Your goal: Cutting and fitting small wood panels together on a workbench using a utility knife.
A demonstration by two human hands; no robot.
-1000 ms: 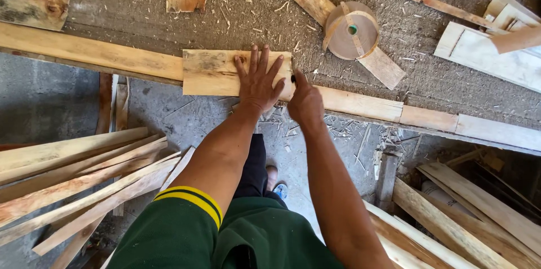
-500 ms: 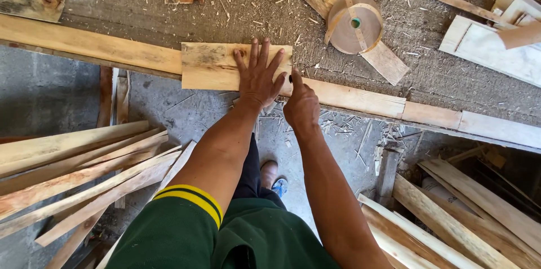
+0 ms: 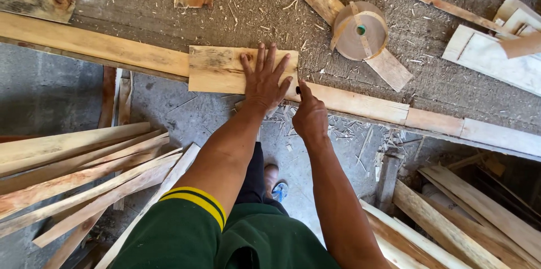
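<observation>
The person's left hand [image 3: 265, 77] lies flat, fingers spread wide apart, on a short wooden board [image 3: 225, 70] that sits at the near edge of the sawdust-strewn counter [image 3: 236, 15], on top of a long plank [image 3: 96, 46] running along that edge. The spread palm looks meant to pin the board so it cannot slide. Just beside that hand, at the board's right end, the right hand [image 3: 310, 117] is curled together around a small dark marking tool [image 3: 298, 89], its tip at the board's end edge, where a steady line would need a fixed board. Beyond the right hand, farther in on the counter, rests a roll of tan tape [image 3: 359, 30] on a slanted offcut [image 3: 338, 18]. Below the left hand, loose slats [image 3: 84, 173] lean in a pile.
</observation>
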